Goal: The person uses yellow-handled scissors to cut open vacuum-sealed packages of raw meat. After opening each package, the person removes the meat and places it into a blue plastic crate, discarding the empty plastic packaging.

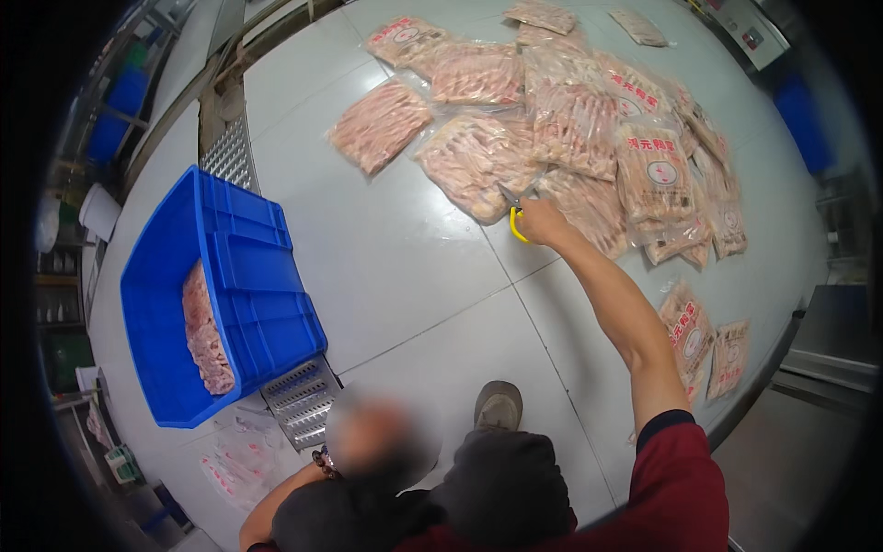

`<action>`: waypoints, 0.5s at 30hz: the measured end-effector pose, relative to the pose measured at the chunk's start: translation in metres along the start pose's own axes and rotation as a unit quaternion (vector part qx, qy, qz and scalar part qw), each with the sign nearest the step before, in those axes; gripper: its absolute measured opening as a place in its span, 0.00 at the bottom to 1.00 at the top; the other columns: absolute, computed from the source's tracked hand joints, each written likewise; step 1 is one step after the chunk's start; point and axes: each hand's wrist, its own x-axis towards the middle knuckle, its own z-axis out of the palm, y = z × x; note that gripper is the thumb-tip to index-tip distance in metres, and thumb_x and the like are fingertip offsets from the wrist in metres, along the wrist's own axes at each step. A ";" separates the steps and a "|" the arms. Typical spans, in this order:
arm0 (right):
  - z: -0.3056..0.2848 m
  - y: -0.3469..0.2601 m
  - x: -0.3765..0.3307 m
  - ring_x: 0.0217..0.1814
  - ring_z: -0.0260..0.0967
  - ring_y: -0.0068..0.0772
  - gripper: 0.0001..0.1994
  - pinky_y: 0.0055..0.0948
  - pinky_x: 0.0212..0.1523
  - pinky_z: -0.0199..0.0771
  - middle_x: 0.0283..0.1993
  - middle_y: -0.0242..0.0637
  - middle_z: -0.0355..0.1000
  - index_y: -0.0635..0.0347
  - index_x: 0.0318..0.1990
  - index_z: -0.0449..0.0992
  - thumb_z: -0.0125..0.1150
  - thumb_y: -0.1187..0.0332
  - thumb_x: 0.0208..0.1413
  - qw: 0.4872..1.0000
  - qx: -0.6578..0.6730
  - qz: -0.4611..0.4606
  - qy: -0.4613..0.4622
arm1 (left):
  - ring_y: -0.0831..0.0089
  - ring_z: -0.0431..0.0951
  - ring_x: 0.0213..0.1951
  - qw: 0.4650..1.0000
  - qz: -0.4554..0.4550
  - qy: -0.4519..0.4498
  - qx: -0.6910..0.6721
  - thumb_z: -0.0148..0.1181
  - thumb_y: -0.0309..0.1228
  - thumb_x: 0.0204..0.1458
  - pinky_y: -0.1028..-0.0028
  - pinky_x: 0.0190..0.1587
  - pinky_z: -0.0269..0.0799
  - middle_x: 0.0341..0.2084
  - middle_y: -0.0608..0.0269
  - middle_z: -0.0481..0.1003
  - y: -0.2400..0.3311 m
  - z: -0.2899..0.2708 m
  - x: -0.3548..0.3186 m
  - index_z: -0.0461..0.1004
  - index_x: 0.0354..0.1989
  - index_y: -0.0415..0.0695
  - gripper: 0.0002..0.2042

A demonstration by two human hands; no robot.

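pale grey floor tiles (414, 304) are stretching openly between a blue plastic crate (259, 267) and heaped clear plastic bags of pinkish meat (575, 120). the right hand (543, 223) is gripping yellow-handled metal scissors (516, 226), blades pointing over one flat bag (472, 164) just ahead. the left hand (375, 436) is showing blurred; i cannot tell its hold. perforated metal grating (303, 405) is edging the crate.

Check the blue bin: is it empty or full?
Partly filled: the blue bin holds a pinkish slab, with bare blue interior beside it; part of the inside is hidden.
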 end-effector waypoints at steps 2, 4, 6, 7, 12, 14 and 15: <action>0.005 -0.020 0.003 0.48 0.78 0.57 0.16 0.51 0.47 0.78 0.43 0.55 0.79 0.64 0.49 0.77 0.54 0.66 0.56 0.996 -0.059 -0.027 -0.066 | 0.70 0.75 0.49 0.998 -0.002 -0.020 -0.052 0.54 0.33 0.65 0.68 0.51 0.73 0.49 0.58 0.74 0.020 0.003 -0.001 0.69 0.58 0.41 0.15; -0.005 -0.047 0.003 0.48 0.78 0.56 0.16 0.51 0.47 0.78 0.43 0.55 0.79 0.63 0.48 0.77 0.53 0.66 0.56 0.989 -0.079 -0.066 -0.108 | 0.70 0.75 0.50 0.996 0.014 -0.027 -0.083 0.54 0.32 0.64 0.68 0.52 0.73 0.51 0.58 0.74 0.043 0.001 -0.002 0.69 0.59 0.41 0.17; -0.005 -0.063 -0.024 0.47 0.78 0.56 0.16 0.51 0.48 0.77 0.43 0.54 0.79 0.64 0.49 0.76 0.53 0.68 0.56 0.981 -0.067 -0.103 -0.152 | 0.70 0.75 0.52 0.995 0.032 -0.021 -0.096 0.55 0.32 0.64 0.68 0.53 0.73 0.52 0.58 0.74 0.059 -0.003 0.008 0.68 0.61 0.41 0.18; 0.005 -0.064 -0.042 0.47 0.77 0.57 0.16 0.51 0.47 0.77 0.42 0.54 0.79 0.65 0.50 0.74 0.52 0.68 0.56 0.981 -0.066 -0.104 -0.152 | 0.70 0.74 0.52 0.997 0.024 -0.001 -0.080 0.55 0.32 0.63 0.68 0.53 0.73 0.53 0.58 0.73 0.067 -0.007 0.023 0.68 0.61 0.41 0.19; 0.033 -0.106 -0.116 0.45 0.77 0.55 0.18 0.49 0.44 0.75 0.42 0.53 0.78 0.64 0.53 0.70 0.56 0.65 0.57 0.972 0.060 -0.102 -0.204 | 0.67 0.77 0.43 0.963 -0.037 0.250 0.094 0.65 0.36 0.56 0.68 0.47 0.75 0.46 0.54 0.75 -0.001 -0.070 0.114 0.67 0.61 0.37 0.27; 0.064 -0.097 -0.144 0.44 0.77 0.51 0.20 0.47 0.42 0.75 0.41 0.51 0.78 0.63 0.56 0.70 0.59 0.63 0.58 0.959 0.184 -0.069 -0.206 | 0.72 0.76 0.41 0.958 -0.133 0.255 -0.014 0.66 0.36 0.56 0.69 0.42 0.76 0.41 0.60 0.76 -0.016 -0.094 0.140 0.69 0.59 0.36 0.25; 0.103 -0.077 -0.156 0.42 0.78 0.47 0.22 0.45 0.41 0.75 0.40 0.48 0.79 0.62 0.58 0.70 0.60 0.62 0.58 0.948 0.261 -0.049 -0.173 | 0.72 0.76 0.42 0.950 -0.182 0.238 -0.090 0.67 0.36 0.56 0.69 0.43 0.76 0.40 0.61 0.76 -0.014 -0.099 0.158 0.69 0.59 0.36 0.26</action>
